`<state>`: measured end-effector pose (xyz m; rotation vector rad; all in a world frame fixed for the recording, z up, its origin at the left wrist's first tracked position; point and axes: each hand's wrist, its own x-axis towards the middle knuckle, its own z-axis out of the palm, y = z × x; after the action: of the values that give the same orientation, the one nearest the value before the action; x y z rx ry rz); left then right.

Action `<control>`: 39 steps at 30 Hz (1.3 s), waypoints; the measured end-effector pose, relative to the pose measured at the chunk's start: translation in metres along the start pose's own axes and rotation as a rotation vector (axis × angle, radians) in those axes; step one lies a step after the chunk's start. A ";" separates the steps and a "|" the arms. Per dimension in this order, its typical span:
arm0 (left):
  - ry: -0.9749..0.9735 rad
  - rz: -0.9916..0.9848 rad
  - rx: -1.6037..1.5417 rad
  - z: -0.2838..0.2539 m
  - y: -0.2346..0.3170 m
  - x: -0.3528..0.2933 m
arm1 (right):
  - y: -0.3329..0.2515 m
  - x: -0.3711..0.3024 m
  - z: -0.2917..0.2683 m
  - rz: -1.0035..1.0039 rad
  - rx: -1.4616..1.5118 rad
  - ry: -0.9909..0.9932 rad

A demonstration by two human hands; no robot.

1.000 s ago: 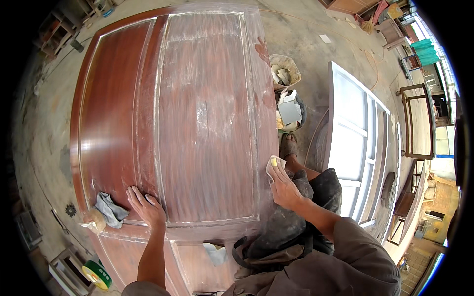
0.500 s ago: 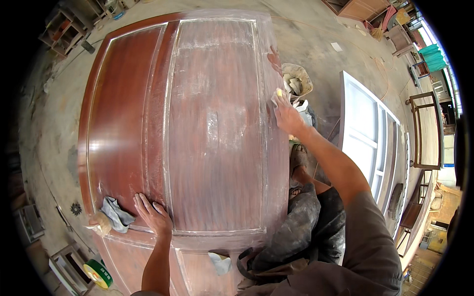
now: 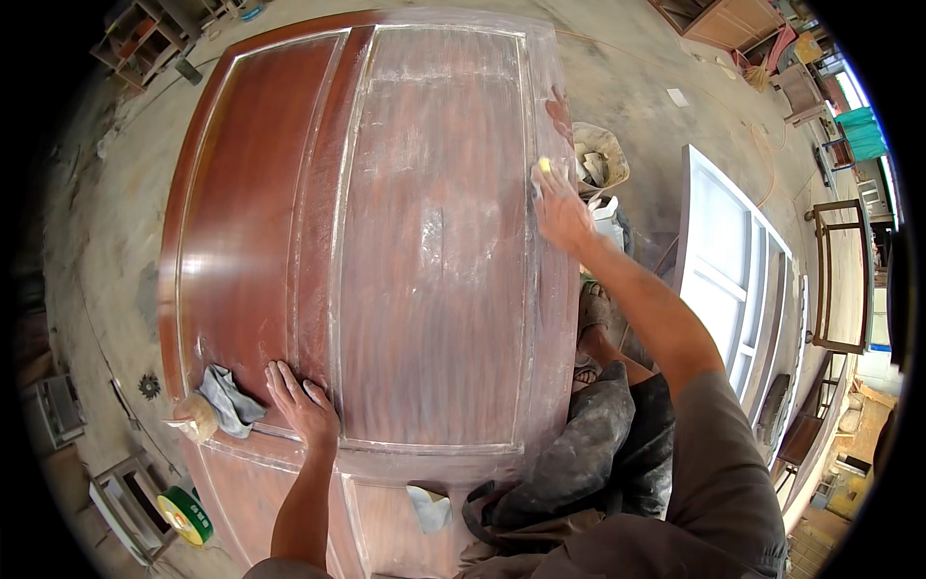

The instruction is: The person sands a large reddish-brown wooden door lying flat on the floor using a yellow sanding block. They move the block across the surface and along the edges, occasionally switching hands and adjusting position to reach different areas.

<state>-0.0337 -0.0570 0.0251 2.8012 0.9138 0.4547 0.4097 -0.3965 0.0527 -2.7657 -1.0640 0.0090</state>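
Observation:
A large reddish-brown wooden panel with raised mouldings lies in front of me, its right part dulled by pale dust. My right hand presses on its right border. Under the fingers is a pale piece of sandpaper, mostly hidden; something small and yellow shows at the fingertips. My left hand lies flat, fingers stretched, on the panel's lower left. Beside it rest a crumpled grey cloth and a tan, rounded bundle. A grey sheet lies on the nearer wood.
Right of the panel stand a bucket of scraps and a white container. A white frame leans farther right. My legs are close to the panel's right edge. A green roll lies on the floor at lower left.
My right hand has slid a little up along the panel's border. My left hand stays flat in about the same place. The whole view has shifted slightly.

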 end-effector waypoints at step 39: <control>-0.028 -0.043 0.034 -0.009 -0.010 -0.002 | -0.115 -0.104 0.005 -0.215 0.085 -0.248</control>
<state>-0.0439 -0.0494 0.0308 2.8048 0.9834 0.3961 0.2556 -0.3813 0.0615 -2.6088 -1.3820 0.3680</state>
